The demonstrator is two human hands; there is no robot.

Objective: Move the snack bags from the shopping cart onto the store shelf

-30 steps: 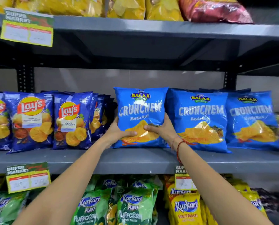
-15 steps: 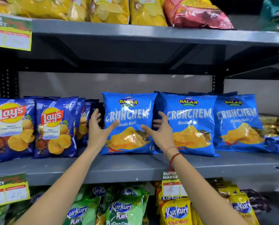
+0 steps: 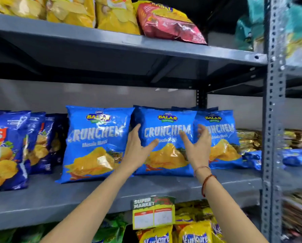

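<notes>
Open hands, left hand (image 3: 137, 151) and right hand (image 3: 197, 148), flank the middle Crunchem bag (image 3: 166, 155).

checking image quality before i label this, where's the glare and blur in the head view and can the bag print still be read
Head view: glare streaks the left Crunchem bag, whose brand name still reads; the middle Crunchem bag between the left hand and right hand has soft small print; motion blur smears the right upright and everything beyond it; wide-angle distortion tilts the upper shelf.

place: supermarket | evidence: grey steel shelving (image 3: 146, 188) holding chip bags (image 3: 95, 142) | "SUPER MARKET" price tag (image 3: 153, 212) hanging below the fingers
</notes>
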